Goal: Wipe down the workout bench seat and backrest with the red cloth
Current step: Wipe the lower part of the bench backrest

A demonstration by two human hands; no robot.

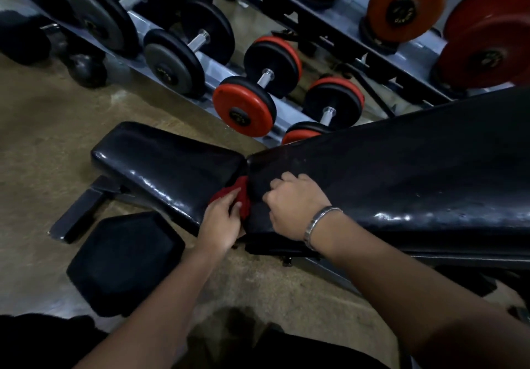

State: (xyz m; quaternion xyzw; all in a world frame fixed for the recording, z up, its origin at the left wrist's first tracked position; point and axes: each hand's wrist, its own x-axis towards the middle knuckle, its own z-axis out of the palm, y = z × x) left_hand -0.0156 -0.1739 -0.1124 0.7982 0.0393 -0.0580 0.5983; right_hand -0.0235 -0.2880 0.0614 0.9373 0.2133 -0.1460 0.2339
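Note:
The black padded bench seat [160,165] lies left of centre, and the long black backrest [401,168] rises to the right. In the gap between the two pads sits the red cloth [239,195], bunched up. My left hand [222,222] grips the cloth at the near end of that gap. My right hand [295,205], with a metal bangle on the wrist, rests on the lower end of the backrest with its fingers curled, holding nothing.
A dumbbell rack [212,67] with black and red dumbbells runs behind the bench. A black hexagonal dumbbell head [123,262] lies on the floor by the seat's near side. The bench's foot bar [77,213] sticks out at left. Bare floor [43,127] spreads left.

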